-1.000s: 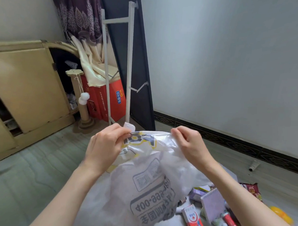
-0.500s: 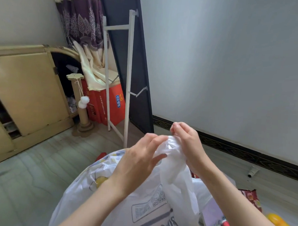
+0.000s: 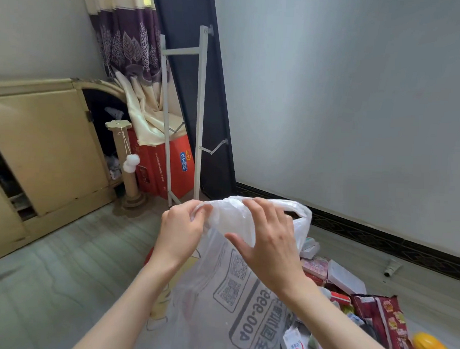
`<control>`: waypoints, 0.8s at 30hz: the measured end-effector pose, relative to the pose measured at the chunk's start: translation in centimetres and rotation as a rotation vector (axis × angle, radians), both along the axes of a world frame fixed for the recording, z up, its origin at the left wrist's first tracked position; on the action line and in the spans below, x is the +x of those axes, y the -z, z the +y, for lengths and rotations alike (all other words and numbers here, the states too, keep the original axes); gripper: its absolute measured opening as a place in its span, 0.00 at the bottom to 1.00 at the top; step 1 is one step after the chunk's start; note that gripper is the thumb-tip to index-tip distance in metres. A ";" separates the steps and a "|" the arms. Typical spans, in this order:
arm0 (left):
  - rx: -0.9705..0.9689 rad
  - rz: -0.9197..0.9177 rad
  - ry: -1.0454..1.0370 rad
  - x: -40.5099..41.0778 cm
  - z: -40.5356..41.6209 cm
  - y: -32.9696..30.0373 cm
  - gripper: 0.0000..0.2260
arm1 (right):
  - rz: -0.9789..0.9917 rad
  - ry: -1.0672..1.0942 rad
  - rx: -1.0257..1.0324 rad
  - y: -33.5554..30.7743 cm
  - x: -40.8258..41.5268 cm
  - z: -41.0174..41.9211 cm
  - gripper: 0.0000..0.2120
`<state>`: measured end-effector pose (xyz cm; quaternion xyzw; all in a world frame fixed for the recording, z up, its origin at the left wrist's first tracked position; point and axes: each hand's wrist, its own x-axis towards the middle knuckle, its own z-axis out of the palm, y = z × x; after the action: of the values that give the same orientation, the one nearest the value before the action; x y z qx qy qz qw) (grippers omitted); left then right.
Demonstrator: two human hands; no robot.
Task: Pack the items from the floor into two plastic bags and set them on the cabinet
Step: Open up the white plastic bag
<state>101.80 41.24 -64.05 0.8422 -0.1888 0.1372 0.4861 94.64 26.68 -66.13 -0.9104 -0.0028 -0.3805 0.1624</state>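
Observation:
A white translucent plastic bag (image 3: 234, 288) with grey print hangs in front of me, held up above the floor. My left hand (image 3: 180, 230) pinches the bag's top edge at its left side. My right hand (image 3: 266, 242) has its fingers spread and straight, reaching over the bag's bunched top rim and touching it. Several items lie on the floor at the lower right: a dark red snack packet (image 3: 383, 321), a white box (image 3: 345, 278), a pink packet (image 3: 314, 266), a red-and-white box (image 3: 295, 346) and a yellow object (image 3: 432, 346).
A beige cabinet (image 3: 43, 145) stands along the left wall with a dark open arch. Beside it are a cardboard cat post (image 3: 128, 164), a red carton (image 3: 168, 166) and a white metal frame (image 3: 198, 115) leaning on a dark panel. A small tube (image 3: 392, 268) lies by the baseboard.
The hands pulled apart along the bag's top rim. My left hand moved left and now pinches the edge; my right hand opened and spread over the rim. The view tilted downward.

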 end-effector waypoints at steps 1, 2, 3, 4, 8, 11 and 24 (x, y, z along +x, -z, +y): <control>-0.027 0.027 0.036 -0.1 0.1 -0.3 0.11 | 0.048 0.022 0.006 0.1 0.1 -0.1 0.27; -0.051 0.063 0.066 -0.1 0.3 -0.5 0.12 | 0.077 0.034 0.027 0.1 0.2 -0.2 0.27; -0.074 0.103 0.097 -0.1 0.5 -0.6 0.12 | 0.084 0.041 0.040 0.1 0.3 -0.3 0.24; -0.096 0.141 0.131 -0.1 0.7 -0.6 0.12 | 0.078 0.041 0.037 0.2 0.4 -0.4 0.20; -0.067 0.213 0.239 -0.1 1.4 -0.9 0.11 | 0.117 -0.055 0.229 0.1 1.0 -1.1 0.04; 0.112 0.077 0.199 0.4 2.1 -1.1 0.08 | 0.166 -0.110 0.463 0.0 1.5 -2.3 0.10; 0.325 -0.482 0.272 -1.1 0.8 -0.2 0.19 | 0.271 -0.277 0.839 -1.0 1.6 -2.4 0.17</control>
<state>100.68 42.00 -63.80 0.8189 -0.4289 0.2348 0.3005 96.28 24.27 -65.11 -0.7985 0.0511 -0.2010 0.5651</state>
